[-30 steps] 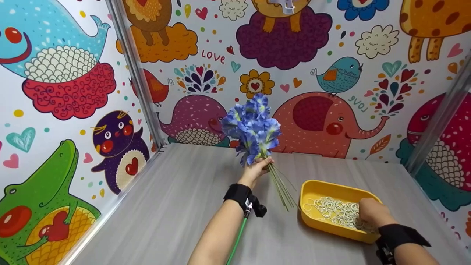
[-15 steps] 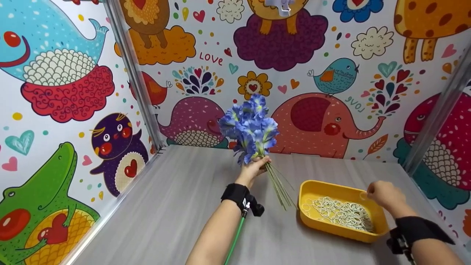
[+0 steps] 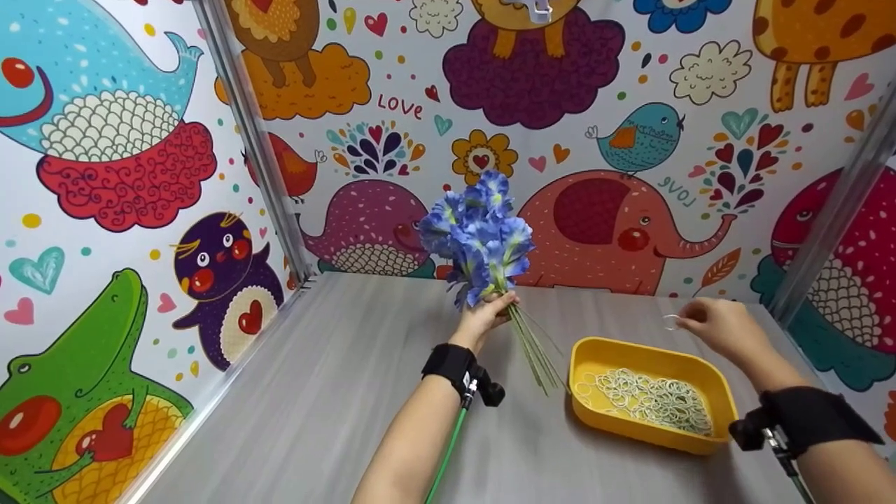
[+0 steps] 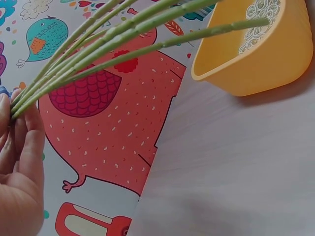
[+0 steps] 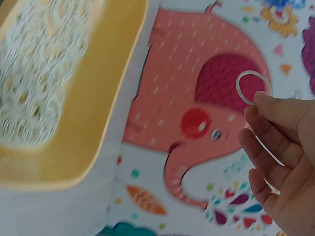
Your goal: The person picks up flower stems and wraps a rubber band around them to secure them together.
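A bunch of blue artificial flowers (image 3: 479,234) stands tilted in my left hand (image 3: 481,323), which grips the stems just below the blooms. Its long green stems (image 4: 123,39) fan out past the fingers toward the box in the left wrist view. My right hand (image 3: 721,329) pinches one pale rubber band (image 5: 246,73) between thumb and forefinger. It is raised above the far right corner of the yellow box (image 3: 609,420), and the other fingers are loosely bent. Many more pale rubber bands (image 3: 658,402) lie heaped inside that box.
A grey wood-grain table (image 3: 336,392) carries the box at its right side. Printed cartoon panels (image 3: 588,231) close off the back and sides, with metal corner posts (image 3: 259,140). A green cable (image 3: 448,455) runs from the left wrist strap (image 3: 451,365).
My right hand has risen out of the yellow box, bringing one rubber band with it, and now hangs beyond the box's far edge. The left hand keeps the flowers nearly still.
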A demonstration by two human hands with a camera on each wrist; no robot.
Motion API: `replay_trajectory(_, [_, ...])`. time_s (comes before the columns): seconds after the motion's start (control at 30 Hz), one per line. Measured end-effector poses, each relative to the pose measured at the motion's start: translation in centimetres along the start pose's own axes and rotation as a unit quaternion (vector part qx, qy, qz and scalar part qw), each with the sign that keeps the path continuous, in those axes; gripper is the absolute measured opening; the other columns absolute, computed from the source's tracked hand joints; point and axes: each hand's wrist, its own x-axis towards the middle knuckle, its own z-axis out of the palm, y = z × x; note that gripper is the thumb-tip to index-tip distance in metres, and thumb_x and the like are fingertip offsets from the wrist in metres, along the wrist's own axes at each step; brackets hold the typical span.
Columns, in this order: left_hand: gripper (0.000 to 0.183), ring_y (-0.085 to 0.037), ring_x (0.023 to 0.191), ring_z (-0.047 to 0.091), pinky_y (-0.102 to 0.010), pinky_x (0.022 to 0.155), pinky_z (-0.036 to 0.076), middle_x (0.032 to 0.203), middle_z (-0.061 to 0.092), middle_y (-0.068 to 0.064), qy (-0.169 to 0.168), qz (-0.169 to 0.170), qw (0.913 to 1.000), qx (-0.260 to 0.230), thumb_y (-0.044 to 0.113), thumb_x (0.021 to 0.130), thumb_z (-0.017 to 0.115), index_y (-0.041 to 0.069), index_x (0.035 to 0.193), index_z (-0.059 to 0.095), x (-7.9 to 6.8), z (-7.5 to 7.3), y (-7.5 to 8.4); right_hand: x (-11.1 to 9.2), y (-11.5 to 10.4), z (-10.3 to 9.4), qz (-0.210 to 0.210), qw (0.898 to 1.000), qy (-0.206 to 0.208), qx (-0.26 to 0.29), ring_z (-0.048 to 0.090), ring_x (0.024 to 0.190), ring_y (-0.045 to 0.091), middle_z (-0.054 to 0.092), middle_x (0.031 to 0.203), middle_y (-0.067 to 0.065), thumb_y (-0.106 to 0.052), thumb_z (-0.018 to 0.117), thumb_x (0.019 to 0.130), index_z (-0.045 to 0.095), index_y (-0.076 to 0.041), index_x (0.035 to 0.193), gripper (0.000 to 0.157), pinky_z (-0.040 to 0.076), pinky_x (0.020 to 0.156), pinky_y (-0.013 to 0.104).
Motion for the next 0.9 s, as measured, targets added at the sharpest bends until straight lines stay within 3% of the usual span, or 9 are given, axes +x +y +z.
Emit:
replay_trajectory(0.23, [0.018,-0.01,0.083,0.066,-0.029,0.082,0.057,0.08,0.071,0.005,-0.005,0.005,1.0,0.001,0.014,0.09,0.069,-0.002,0.097,0.072,-0.1,0.1,-0.1,0.0,-3.5,2.7,-0.077,0.997,-0.011,0.015,0.059,0.073,0.018,0.068,0.083,0.008,-0.012,0.068,0.089,0.069,-0.002,0.09,0.01,0.055,0.066,0.036])
replay_trajectory(0.37, [0.011,-0.011,0.083,0.066,-0.03,0.082,0.057,0.079,0.071,0.005,-0.01,0.0,0.9999,-0.01,0.012,0.091,0.068,0.003,0.092,0.073,-0.2,0.4,-0.2,-0.2,-4.6,4.6,-0.104,0.994,-0.028,0.016,0.061,0.073,0.018,0.068,0.081,0.006,-0.012,0.07,0.088,0.07,-0.004,0.087,0.008,0.056,0.067,0.037])
replay_trajectory(0.53, [0.009,-0.012,0.083,0.066,-0.029,0.08,0.056,0.078,0.07,0.005,-0.023,0.002,0.9996,-0.013,0.011,0.091,0.067,0.005,0.09,0.073,-0.4,0.6,-0.2,-0.3,-5.9,6.6,-0.155,0.987,-0.036,0.016,0.06,0.072,0.014,0.067,0.078,0.001,-0.012,0.071,0.086,0.069,-0.008,0.085,0.005,0.053,0.064,0.03])
replay_trajectory(0.73, [0.008,-0.012,0.082,0.068,-0.03,0.081,0.058,0.078,0.07,0.004,-0.04,0.011,0.9989,-0.022,0.009,0.092,0.066,0.006,0.087,0.072,-0.6,0.9,-0.2,0.0,-7.1,7.7,-0.164,0.985,-0.057,0.021,0.057,0.073,0.009,0.065,0.078,-0.004,-0.015,0.071,0.087,0.069,-0.012,0.086,0.005,0.052,0.065,0.024])
replay_trajectory(0.9, [0.011,-0.012,0.082,0.067,-0.032,0.085,0.057,0.078,0.069,0.004,-0.058,0.014,0.9979,-0.026,0.009,0.091,0.066,0.0,0.095,0.071,-0.8,1.3,-0.4,0.3,-7.9,7.9,-0.168,0.983,-0.068,0.035,0.058,0.074,0.01,0.066,0.079,-0.004,-0.015,0.07,0.089,0.069,-0.01,0.088,0.006,0.053,0.067,0.025])
